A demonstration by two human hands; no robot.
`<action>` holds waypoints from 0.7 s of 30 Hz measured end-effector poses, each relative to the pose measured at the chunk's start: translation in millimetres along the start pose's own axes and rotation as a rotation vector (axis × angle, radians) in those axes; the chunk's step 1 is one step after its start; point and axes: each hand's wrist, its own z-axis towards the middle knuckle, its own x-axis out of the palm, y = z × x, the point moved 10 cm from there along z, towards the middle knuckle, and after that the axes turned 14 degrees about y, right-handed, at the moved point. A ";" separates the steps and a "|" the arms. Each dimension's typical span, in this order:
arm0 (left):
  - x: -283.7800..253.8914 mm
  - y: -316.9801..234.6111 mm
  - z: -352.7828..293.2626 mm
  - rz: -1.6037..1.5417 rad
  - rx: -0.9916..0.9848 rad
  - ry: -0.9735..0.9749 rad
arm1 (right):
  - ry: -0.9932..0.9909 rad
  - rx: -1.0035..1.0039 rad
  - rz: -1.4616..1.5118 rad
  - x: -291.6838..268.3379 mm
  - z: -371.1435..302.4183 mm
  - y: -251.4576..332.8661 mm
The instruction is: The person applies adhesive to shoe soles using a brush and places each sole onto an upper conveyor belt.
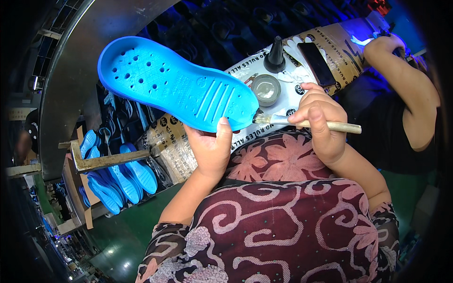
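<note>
A bright blue shoe sole (184, 85) with holes at its broad end and ridges near its heel lies tilted in front of me. My left hand (210, 144) grips it from below, thumb on the rim by the heel. Between the fingers of my right hand (321, 118) is a paintbrush (283, 120) with a pale wooden handle. Its dark bristles touch the heel end of the sole. Just beyond the brush stands a small round pot (266, 90) of greyish liquid, with a black cone-tipped bottle (275, 55) behind it.
A dark phone (316, 63) and a white glove (297, 47) lie on the cardboard-covered surface (347, 52). At lower left, several blue soles (125, 181) sit in a rack beside a wooden bar (111, 161). A curved metal edge (59, 94) rises at left. Another person's arm (406, 70) is at right.
</note>
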 end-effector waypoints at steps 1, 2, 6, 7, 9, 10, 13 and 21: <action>0.1 1.6 0.0 0.000 0.000 0.002 | -0.002 -0.025 -0.030 2.4 3.0 3.9; 0.2 2.2 -0.1 0.004 0.011 0.002 | -0.003 -0.024 -0.031 2.4 3.4 4.4; -2.4 -0.5 2.1 -0.009 0.014 -0.007 | 0.092 -0.061 -0.179 11.7 3.3 13.1; -2.5 0.1 1.9 -0.009 0.014 -0.008 | 0.077 -0.035 -0.169 8.5 1.4 10.6; -4.0 3.4 0.5 -0.021 -0.003 -0.023 | 0.046 -0.009 -0.135 2.2 -0.5 7.4; -4.2 3.8 -0.1 -0.021 -0.003 -0.024 | 0.047 -0.009 -0.135 2.1 -0.5 6.6; -3.6 3.8 -1.5 0.013 -0.008 -0.016 | 0.002 -0.037 -0.088 -1.3 2.0 9.0; -1.9 2.7 0.2 -0.011 -0.021 0.007 | 0.122 -0.033 -0.287 10.2 2.5 11.7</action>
